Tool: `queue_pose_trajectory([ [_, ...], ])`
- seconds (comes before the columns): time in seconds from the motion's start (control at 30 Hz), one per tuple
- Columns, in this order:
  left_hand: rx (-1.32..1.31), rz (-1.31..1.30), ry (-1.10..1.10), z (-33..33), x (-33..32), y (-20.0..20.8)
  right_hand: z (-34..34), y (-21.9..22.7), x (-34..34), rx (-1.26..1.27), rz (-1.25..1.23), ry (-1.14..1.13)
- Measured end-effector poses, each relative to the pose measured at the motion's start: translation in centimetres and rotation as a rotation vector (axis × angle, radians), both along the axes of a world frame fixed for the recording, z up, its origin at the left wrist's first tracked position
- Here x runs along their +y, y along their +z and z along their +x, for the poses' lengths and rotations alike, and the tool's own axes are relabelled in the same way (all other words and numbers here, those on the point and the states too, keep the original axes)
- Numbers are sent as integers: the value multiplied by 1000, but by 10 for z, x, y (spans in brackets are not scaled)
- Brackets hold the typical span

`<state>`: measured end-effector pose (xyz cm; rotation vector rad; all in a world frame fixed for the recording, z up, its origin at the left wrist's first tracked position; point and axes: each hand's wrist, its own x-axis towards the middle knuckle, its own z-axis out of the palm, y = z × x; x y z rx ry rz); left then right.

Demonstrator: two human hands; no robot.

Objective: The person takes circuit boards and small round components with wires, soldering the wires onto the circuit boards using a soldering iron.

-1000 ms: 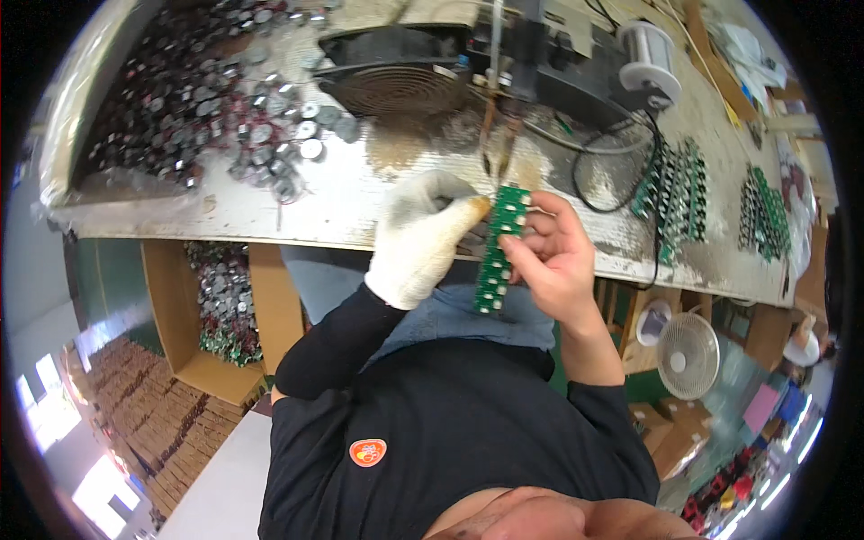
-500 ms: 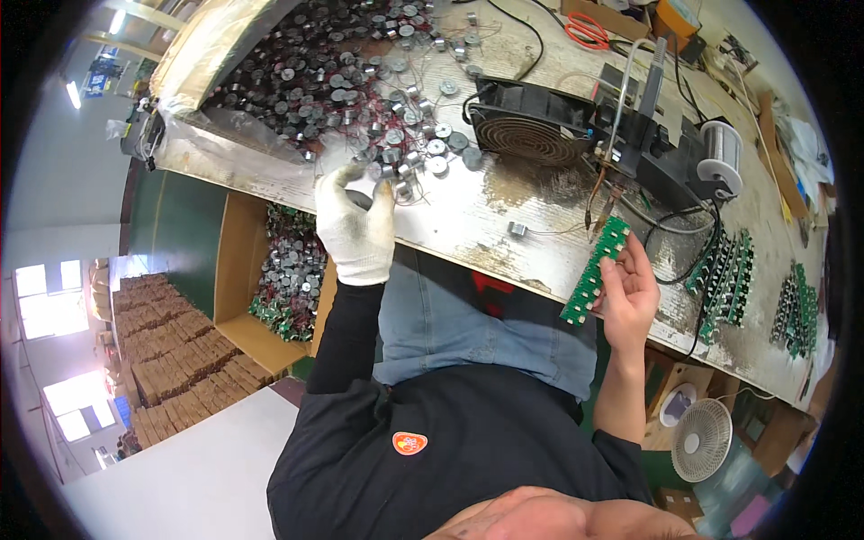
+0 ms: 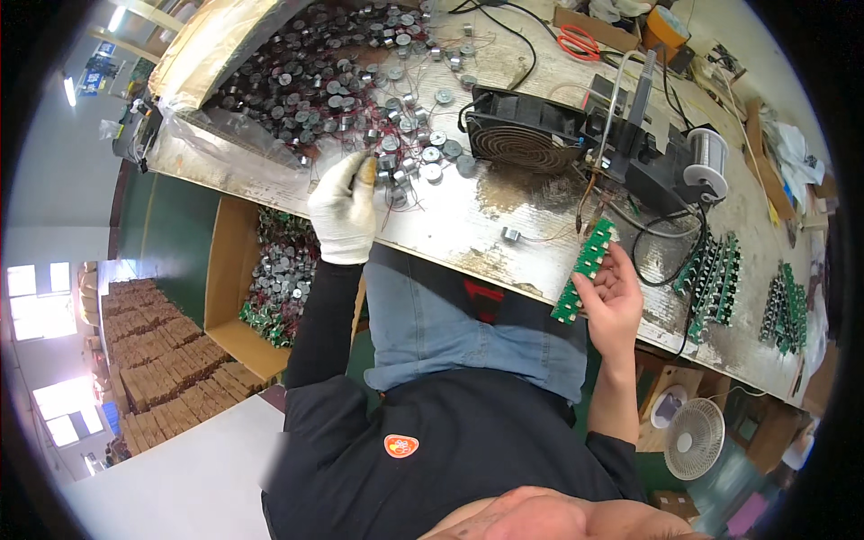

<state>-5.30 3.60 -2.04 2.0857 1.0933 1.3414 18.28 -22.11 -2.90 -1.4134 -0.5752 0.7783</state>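
The gloved left hand (image 3: 344, 211) has moved from beside the board, a second ago, to the near edge of the heap; its thumb and fingers, spread half a second ago, are now drawn close together. The right hand stays on the green board (image 3: 589, 256), which hardly shifts over the last half second.

Nearest, over the blue jeans (image 3: 423, 315), the bare right hand (image 3: 616, 297) keeps its grip pinched on the board, thumb on the face and fingers behind. The board slants across the front edge of the worktop (image 3: 450, 243), its lower end sticking out past it.

Left of the board, a single metal part (image 3: 511, 235) lies on its own, thin wires trailing toward the board's upper end. Farther left, the left grip meets the heap of small metal parts (image 3: 333, 99) with red wires; whether it pinches one cannot be told.

To the right of the right hand lie rows of more boards (image 3: 711, 279). Beyond the held board, the soldering iron (image 3: 589, 193) points down near its upper end. Behind stand a black fan (image 3: 526, 135) and, farther right, a wire spool (image 3: 706, 162).
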Motion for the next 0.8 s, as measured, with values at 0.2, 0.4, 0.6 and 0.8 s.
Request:
queue_pose_trajectory([
  [0.2, -308, -665, -162, 28, -44, 32, 2, 13, -3, -70, -93, 12],
  [0.4, -72, -606, -340, 67, -96, 18, -1, 22, -6, 159, -58, 76],
  [0.6, 116, -651, -499, 93, -124, 14, -3, 24, -6, 216, -22, 142],
  [0.8, -127, -1065, -607, 110, -130, 23, -4, 17, -4, 189, -29, 145],
])
